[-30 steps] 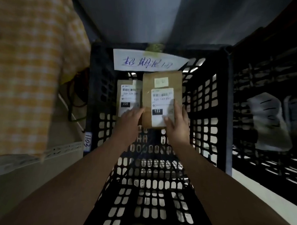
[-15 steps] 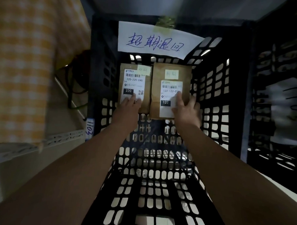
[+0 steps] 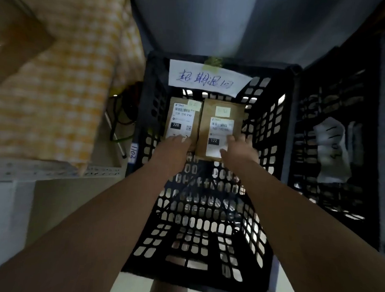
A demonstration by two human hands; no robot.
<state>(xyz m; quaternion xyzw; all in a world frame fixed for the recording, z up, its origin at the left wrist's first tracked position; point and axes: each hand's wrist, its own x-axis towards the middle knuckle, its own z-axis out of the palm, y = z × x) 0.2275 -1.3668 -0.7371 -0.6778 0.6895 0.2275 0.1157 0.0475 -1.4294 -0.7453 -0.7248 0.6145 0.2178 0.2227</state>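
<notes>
Brown cardboard parcel 220 (image 3: 181,118) and parcel 122 (image 3: 220,107) sit together at the far end of the black plastic crate (image 3: 265,135), left hand (image 3: 176,148) and right hand (image 3: 239,150) pressing them flat-fingered; only withdrawing likely remains.

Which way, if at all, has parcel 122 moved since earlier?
Yes: parcel 122 dropped away from the handwritten sign to sit level beside parcel 220.

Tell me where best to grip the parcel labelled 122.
Grip the 122 parcel by its near edge, coming from the near side: the 220 parcel abuts its left, the crate wall stands close on its right, and its flat face offers no hold. The right hand rests there.
</notes>
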